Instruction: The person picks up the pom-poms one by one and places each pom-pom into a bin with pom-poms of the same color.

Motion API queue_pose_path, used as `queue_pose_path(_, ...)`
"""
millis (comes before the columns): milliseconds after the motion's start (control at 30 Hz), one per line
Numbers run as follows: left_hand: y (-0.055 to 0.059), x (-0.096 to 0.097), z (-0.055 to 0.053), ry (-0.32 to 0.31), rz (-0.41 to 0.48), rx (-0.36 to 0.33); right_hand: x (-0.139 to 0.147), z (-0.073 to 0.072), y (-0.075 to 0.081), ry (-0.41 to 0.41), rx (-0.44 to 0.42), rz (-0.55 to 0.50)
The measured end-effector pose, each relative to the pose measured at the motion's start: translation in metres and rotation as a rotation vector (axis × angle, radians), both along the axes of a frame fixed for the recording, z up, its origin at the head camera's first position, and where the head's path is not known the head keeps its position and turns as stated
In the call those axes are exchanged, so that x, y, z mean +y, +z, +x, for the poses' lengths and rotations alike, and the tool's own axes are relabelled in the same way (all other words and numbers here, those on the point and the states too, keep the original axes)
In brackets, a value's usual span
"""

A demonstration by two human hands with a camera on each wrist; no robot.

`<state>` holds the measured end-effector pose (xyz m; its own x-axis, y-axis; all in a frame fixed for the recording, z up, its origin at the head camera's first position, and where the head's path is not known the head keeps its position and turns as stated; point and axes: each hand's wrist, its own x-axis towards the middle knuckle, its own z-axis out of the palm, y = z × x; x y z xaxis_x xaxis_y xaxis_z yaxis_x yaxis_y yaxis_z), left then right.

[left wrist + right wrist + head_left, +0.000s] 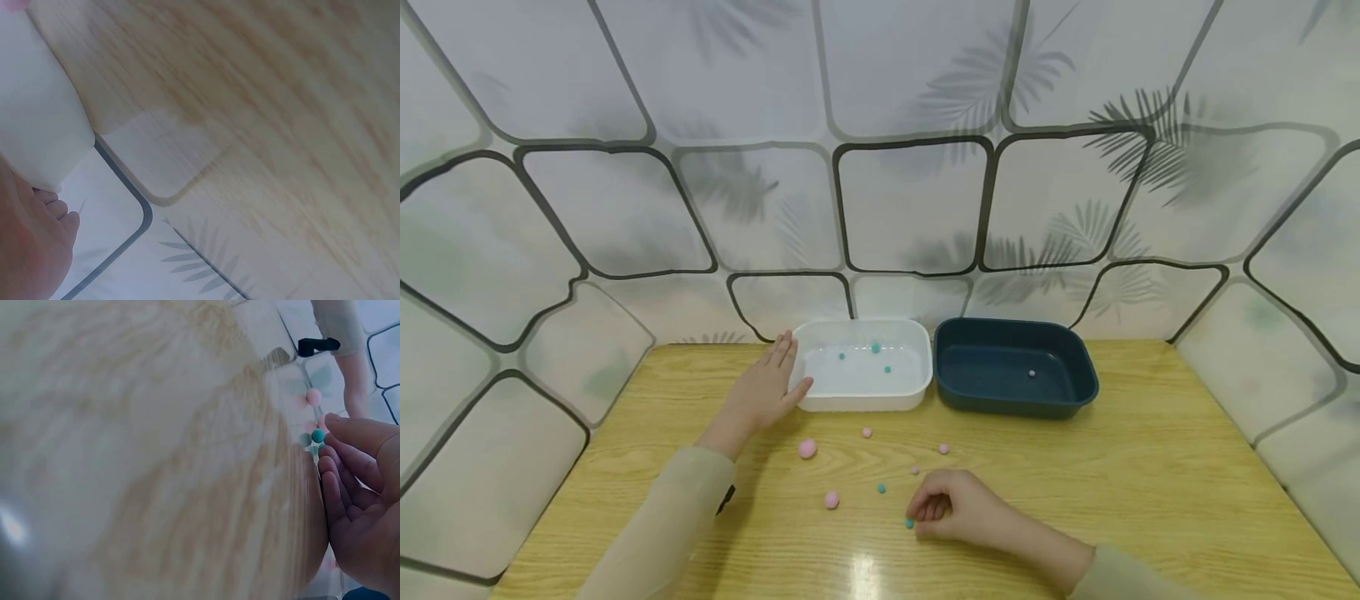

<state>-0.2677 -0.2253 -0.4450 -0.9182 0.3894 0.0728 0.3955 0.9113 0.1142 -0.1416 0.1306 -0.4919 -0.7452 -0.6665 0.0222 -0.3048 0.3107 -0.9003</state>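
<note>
My left hand [763, 387] rests with outstretched fingers against the left end of a white basin [861, 403]; in the left wrist view, part of that hand [37, 244] shows beside the basin's wall [44, 106]. The basin contains several small teal balls, one of them a teal ball [876, 347]. Low over the table, my right hand [962, 508] has thumb and forefinger bent and apart, their tips right at a small teal ball [909, 523]. In the right wrist view this teal ball [318, 436] sits just beyond the fingertips of the right hand [369, 487].
A dark blue basin [1015, 407] with a small pink ball [1032, 373] in it stands right of the white one. Several pink balls, such as a larger pink ball [807, 449], and another teal ball [882, 488] lie on the wooden table [1172, 467]. Patterned walls enclose the table.
</note>
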Motion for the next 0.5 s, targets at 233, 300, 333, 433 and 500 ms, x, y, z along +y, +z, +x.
queue_pose_path(233, -0.002, -0.001, -0.001, -0.003, -0.013, 0.01, -0.005, 0.002, -0.001, -0.016, 0.062, 0.062)
queue_pose_path(300, -0.001, -0.001, -0.001, -0.004, -0.014, 0.01, -0.006, 0.002, -0.001, -0.033, 0.066, 0.084)
queue_pose_path(333, -0.001, -0.001, -0.001, -0.004, -0.014, 0.009, -0.007, 0.003, -0.001, -0.042, 0.066, 0.097)
queue_pose_path(433, -0.001, -0.001, -0.001, -0.002, -0.013, 0.003, -0.01, 0.005, 0.001, -0.068, 0.076, 0.136)
queue_pose_path(500, -0.001, 0.0, -0.001, -0.003, -0.013, 0.004, -0.012, 0.006, 0.002, -0.08, 0.095, 0.16)
